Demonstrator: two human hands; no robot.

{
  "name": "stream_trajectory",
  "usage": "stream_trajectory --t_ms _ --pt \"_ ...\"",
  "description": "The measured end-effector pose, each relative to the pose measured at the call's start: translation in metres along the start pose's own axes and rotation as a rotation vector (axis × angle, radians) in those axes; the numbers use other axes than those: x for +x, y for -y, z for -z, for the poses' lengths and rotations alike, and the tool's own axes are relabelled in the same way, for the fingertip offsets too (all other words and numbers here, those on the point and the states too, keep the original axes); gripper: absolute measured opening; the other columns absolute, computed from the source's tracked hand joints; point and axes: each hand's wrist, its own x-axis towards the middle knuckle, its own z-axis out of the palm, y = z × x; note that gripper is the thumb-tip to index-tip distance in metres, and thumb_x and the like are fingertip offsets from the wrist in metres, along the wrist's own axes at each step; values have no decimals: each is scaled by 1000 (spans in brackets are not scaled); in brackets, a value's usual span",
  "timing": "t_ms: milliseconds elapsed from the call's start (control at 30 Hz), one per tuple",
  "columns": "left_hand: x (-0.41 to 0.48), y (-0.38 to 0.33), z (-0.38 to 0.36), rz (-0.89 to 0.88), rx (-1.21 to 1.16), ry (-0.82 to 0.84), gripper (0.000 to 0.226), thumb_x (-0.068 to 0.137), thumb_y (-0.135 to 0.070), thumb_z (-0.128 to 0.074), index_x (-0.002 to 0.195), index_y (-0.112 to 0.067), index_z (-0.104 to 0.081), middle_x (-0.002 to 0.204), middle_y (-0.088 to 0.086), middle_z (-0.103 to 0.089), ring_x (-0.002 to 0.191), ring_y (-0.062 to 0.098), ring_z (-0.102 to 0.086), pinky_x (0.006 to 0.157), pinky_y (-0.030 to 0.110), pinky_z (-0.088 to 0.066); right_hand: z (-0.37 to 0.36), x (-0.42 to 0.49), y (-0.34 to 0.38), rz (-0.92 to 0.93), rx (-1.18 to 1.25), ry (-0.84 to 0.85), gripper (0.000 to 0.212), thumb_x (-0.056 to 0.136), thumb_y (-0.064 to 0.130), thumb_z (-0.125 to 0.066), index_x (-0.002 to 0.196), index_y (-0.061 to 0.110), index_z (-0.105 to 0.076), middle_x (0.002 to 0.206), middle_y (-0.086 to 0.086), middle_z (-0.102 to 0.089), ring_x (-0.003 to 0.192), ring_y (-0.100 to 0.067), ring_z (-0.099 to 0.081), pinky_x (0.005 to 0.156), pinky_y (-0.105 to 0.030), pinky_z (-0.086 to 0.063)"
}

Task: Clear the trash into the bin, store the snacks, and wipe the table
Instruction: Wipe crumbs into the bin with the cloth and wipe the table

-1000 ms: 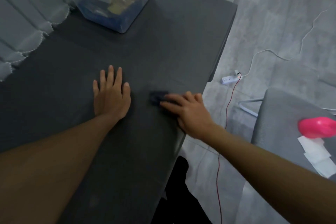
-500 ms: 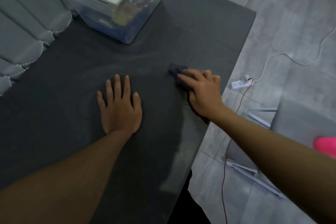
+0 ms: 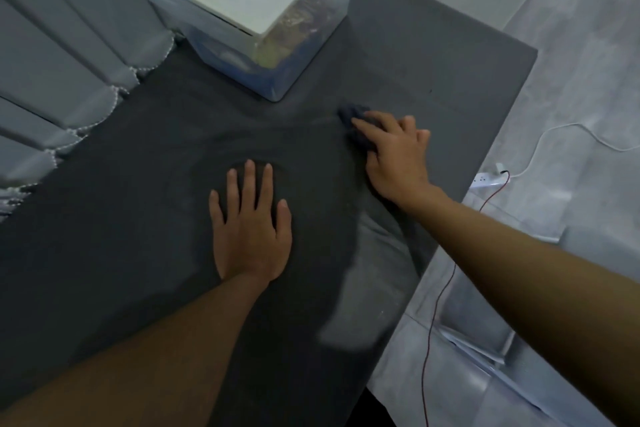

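Nearest the camera, two bare forearms reach out over a dark grey table point(image 3: 104, 218) whose matte top fills most of the view. A paler, glossy streak point(image 3: 363, 288) runs along the table's right side, close to its edge. The left hand point(image 3: 249, 229) lies flat on the tabletop near the middle, palm down, fingers straight and slightly spread, holding nothing. Faint curved smears show on the surface just beyond its fingertips.

Further out and to the right, the right hand point(image 3: 394, 156) presses a small dark cloth point(image 3: 353, 114) against the table. Its fingers lie fairly straight over the cloth rather than closed round it, and a bunched corner of cloth sticks out past the fingertips.

Beyond both hands a clear plastic box point(image 3: 277, 80) with a white lid stands on the far left part of the table – the things inside are too blurred to name. Pleated grey curtains point(image 3: 52, 45) hang against the table's left edge.

To the right, a pale grey floor point(image 3: 571, 62) holds a white power strip point(image 3: 485, 178). A thin red wire point(image 3: 436, 305) leads from it towards the camera and a white cable point(image 3: 554, 135) leads away – a light wall closes the far end.
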Motion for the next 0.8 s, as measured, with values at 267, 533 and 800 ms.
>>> stream_trajectory --t_ms 267,533,800 --pt "0 -1 1 2 14 9 63 101 -49 -17 160 -29 -8 168 -2 -5 155 22 -2 123 53 -8 -10 -21 22 474 53 45 47 89 13 -54 132 30 -63 139 5 -57 97 -27 -50 76 -39 -31" --pt "0 0 0 0 38 4 63 101 -49 -20 160 -28 -10 167 -2 -8 155 23 -6 122 53 -10 -14 53 37 -85 26 0 55 86 12 -46 137 32 -55 143 6 -49 110 -32 -43 79 -39 -25" --pt "0 0 1 0 37 16 63 100 -49 -17 160 -28 -8 168 -2 -6 155 23 -4 122 53 -10 -10 46 29 369 -44 130 53 92 27 -28 134 39 -59 144 9 -53 106 -27 -45 76 -35 -17"
